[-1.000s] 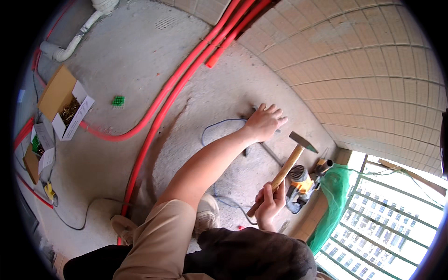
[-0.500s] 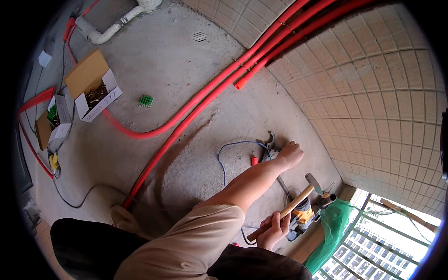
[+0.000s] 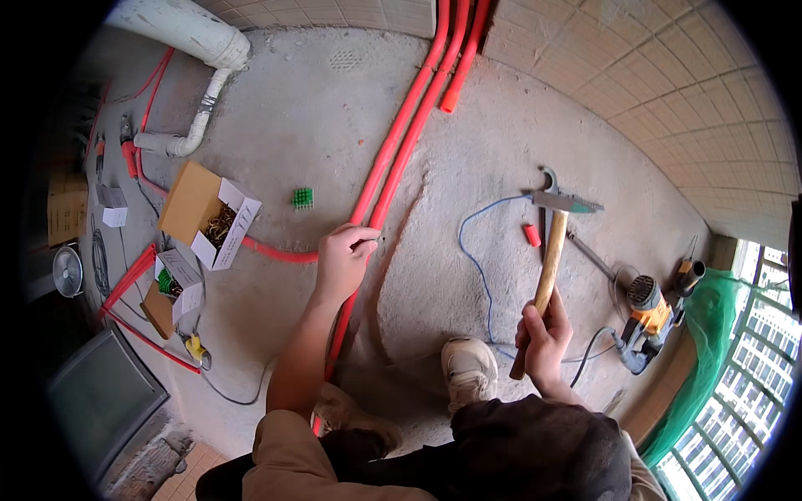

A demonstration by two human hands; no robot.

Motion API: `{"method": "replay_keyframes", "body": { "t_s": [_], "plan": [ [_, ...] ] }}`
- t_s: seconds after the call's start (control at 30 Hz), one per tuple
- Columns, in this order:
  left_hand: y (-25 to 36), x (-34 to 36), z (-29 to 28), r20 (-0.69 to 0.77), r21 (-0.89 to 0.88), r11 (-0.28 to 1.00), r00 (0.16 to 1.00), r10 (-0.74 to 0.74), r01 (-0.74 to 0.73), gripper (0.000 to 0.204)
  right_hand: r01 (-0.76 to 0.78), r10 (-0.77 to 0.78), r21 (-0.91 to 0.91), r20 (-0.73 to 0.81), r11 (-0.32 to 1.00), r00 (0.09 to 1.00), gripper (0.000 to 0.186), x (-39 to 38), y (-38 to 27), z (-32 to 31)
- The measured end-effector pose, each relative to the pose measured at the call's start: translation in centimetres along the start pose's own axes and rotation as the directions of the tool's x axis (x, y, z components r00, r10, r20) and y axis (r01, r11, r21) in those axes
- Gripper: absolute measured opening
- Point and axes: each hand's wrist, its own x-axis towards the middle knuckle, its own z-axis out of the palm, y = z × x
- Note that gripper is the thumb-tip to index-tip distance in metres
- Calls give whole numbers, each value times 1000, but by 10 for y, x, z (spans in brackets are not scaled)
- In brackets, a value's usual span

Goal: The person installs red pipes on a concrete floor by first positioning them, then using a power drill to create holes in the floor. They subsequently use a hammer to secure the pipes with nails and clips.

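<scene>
My left hand (image 3: 342, 259) is over two long red pipes (image 3: 408, 126), its fingers pinched on something small that I cannot make out. My right hand (image 3: 543, 334) grips the wooden handle of a hammer (image 3: 548, 250), whose steel head is raised at the right. Behind the hammer lie dark tools, a short red pipe piece (image 3: 531, 235) and a thin blue cord (image 3: 469, 251). Left of the pipes are a small green piece (image 3: 302, 199) and an open box of brass-coloured fasteners (image 3: 220, 224).
A drill (image 3: 652, 311) lies at the right, near green netting (image 3: 702, 351) and a barred opening. At the left are white drain pipes (image 3: 192, 33), a second box (image 3: 189, 296), cables and a dark panel (image 3: 104, 392). A tiled wall (image 3: 652, 67) rises at back right.
My left hand has moved from the dark tools at the right across to the red pipes, its fingers now pinched. The hammer is more upright. The view has turned.
</scene>
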Motion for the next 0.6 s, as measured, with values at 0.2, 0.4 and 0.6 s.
{"method": "replay_keyframes", "body": {
  "t_s": [0.2,0.4,0.6],
  "plan": [
    [-27,-9,22,-108,61,987,982,154,-148,15,-23,27,-47,92,999,995,54,0,8,15],
    [-51,-9,35,-109,314,875,902,418,-368,17,-32,43,-91,126,995,991,55,-5,14,21],
    [-48,-8,44,-110,424,831,890,443,-361,16,-89,104,-117,123,989,987,60,-7,14,19]
  ]
}}
